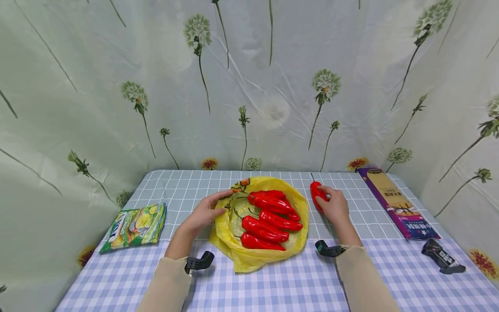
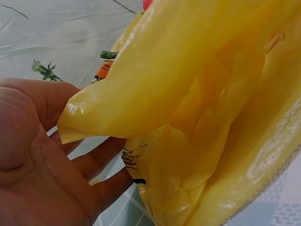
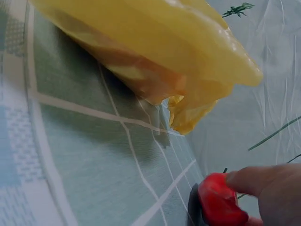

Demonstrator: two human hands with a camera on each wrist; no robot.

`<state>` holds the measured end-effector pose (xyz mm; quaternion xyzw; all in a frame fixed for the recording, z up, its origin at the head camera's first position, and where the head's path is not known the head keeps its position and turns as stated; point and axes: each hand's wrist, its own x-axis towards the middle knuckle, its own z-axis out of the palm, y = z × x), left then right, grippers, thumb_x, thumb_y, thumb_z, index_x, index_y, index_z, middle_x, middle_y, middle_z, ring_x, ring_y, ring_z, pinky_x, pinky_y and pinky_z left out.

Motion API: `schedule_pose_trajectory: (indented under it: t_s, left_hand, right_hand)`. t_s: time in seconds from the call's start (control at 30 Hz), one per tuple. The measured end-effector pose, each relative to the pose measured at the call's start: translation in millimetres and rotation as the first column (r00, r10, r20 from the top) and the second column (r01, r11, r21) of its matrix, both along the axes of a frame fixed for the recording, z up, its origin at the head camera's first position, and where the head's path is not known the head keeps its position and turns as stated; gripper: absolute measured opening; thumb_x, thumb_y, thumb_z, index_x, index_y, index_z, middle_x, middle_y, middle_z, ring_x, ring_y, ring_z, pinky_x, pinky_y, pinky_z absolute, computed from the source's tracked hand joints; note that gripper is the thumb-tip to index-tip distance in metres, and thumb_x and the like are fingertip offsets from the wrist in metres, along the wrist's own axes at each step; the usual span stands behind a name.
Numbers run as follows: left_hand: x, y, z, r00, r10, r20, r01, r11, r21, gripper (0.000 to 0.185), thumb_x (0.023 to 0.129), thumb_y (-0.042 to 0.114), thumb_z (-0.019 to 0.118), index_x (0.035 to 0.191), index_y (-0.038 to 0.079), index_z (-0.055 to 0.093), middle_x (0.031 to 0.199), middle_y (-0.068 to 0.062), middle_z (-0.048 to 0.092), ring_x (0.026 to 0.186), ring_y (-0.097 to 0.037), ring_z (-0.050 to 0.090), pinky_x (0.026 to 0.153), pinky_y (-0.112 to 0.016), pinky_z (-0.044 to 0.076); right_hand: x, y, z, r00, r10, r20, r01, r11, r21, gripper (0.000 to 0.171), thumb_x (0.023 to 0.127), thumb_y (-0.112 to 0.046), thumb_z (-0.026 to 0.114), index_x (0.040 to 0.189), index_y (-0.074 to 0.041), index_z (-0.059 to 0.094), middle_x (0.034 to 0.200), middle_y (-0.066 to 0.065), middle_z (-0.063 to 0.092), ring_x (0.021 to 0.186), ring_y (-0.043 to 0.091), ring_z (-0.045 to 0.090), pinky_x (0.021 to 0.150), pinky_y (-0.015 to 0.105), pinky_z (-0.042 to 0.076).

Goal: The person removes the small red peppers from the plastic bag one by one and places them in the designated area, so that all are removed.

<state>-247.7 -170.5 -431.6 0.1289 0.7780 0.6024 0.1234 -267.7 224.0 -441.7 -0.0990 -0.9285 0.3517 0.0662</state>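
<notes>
A yellow plastic bag (image 1: 255,259) lies spread at the middle of the table, its mouth rolled wide. Several glossy red peppers (image 1: 265,229) with green stems rest inside it. At the bag's left rim is my left hand (image 1: 204,214); its fingers stretch out against the yellow plastic (image 2: 155,108), nearly straight and spread. To the right of the bag, my right hand (image 1: 334,206) pinches a single red pepper (image 1: 315,190) between thumb and fingers. That pepper's stem points away from me. In the right wrist view, the pepper (image 3: 218,200) appears close over the cloth, beside its shadow.
A green-and-yellow snack packet (image 1: 136,227) lies on the left of the table. Over on the right are a long purple-and-gold packet (image 1: 397,201) and a small black wrapper (image 1: 442,256). A patterned curtain (image 1: 280,108) stands behind the table's back edge.
</notes>
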Motion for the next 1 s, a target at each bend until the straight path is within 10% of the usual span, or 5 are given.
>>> schedule_pose_trajectory:
  t_s: [0.53,1.0]
  left_hand:
    - [-0.2,-0.6,-1.0,1.0,0.009,0.011,-0.009,1.0,-0.015,0.058,0.095,-0.004,0.048,0.15,0.016,0.047,0.162,-0.008,0.036,0.152,-0.03,0.028,0.117,-0.05,0.036]
    - [1.5,-0.7,1.3,1.0,-0.012,0.005,0.012,1.0,0.005,0.058,0.095,-0.005,0.047,0.15,0.013,0.046,0.161,-0.01,0.037,0.149,-0.032,0.033,0.113,-0.044,0.042]
  right_hand:
    - [8.0,-18.4,34.0,0.983,-0.026,-0.182,0.019,0.999,-0.037,0.038,0.094,-0.02,0.057,0.131,-0.011,0.062,0.14,0.023,0.05,0.133,0.041,0.044,0.109,0.059,0.043]
    - [26.9,-52.6,63.3,0.921,0.305,-0.241,-0.297,0.952,0.07,0.036,0.093,-0.017,0.065,0.128,-0.009,0.064,0.138,0.02,0.05,0.122,0.038,0.049,0.097,0.054,0.053]
